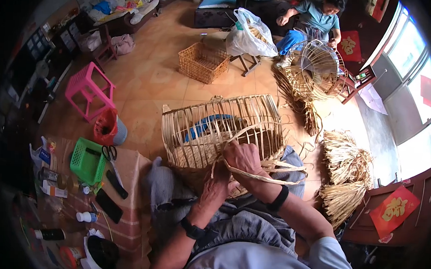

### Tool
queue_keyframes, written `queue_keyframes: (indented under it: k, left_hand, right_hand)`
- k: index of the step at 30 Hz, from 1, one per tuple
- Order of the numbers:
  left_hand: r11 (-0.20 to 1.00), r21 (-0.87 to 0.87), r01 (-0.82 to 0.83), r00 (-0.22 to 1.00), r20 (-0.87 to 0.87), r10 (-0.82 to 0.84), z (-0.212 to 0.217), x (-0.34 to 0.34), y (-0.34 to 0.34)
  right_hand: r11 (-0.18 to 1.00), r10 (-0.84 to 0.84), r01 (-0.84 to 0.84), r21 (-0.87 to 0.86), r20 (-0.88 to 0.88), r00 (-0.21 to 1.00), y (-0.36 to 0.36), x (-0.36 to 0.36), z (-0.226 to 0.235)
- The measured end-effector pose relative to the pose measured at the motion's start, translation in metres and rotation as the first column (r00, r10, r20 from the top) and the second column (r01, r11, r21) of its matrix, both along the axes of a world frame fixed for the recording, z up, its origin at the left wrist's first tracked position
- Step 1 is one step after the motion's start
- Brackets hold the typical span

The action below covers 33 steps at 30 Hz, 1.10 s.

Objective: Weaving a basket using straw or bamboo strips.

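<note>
A half-woven basket (174, 132) of pale dried plant strips rests on my lap, its open ribs facing up. A blue curved band (208, 123) shows inside it through the ribs. My right hand (242, 159) is closed in a fist at the basket's near side, gripping a plant strip (252, 174) whose loose length trails to the right across my wrist. Just below and left of it, my left hand (217, 181) lies against the basket's near wall. Its fingers are mostly hidden, so their grip cannot be made out.
Straw bundles (346, 162) lie on the floor at right. At left, a low table holds a green basket (87, 160), scissors (112, 161) and a phone (109, 207); a bin (114, 130) and pink stool (90, 88) stand beyond. A co-worker (316, 23) handles a round basket frame (319, 67).
</note>
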<state>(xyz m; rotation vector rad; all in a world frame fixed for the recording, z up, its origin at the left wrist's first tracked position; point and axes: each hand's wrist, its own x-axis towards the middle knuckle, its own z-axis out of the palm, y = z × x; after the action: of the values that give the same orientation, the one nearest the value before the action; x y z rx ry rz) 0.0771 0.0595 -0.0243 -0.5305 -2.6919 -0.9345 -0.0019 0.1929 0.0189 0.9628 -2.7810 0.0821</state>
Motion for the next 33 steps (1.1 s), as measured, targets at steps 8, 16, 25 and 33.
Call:
queue_keyframes:
  k: [8, 16, 25, 33]
  left_hand:
    - [0.998, 0.058, -0.04, 0.999, -0.028, 0.042, -0.016, 0.002, 0.001]
    - [0.999, -0.033, 0.029, 0.998, 0.05, -0.027, -0.003, -0.002, -0.007]
    - [0.998, 0.03, 0.046, 0.993, -0.114, -0.043, 0.006, -0.007, -0.008]
    - [0.998, -0.054, 0.016, 1.0, -0.017, -0.017, 0.02, -0.003, -0.006]
  right_hand:
    - [0.999, -0.044, 0.044, 0.01, 0.009, 0.999, 0.0, 0.004, 0.004]
    - [0.968, -0.003, 0.018, -0.251, 0.058, 0.998, 0.005, 0.0, 0.001]
    - [0.917, 0.084, 0.04, -0.398, 0.289, 0.954, 0.011, 0.01, 0.014]
    - [0.859, -0.006, 0.192, -0.475, 0.366, 0.93, 0.022, 0.018, 0.013]
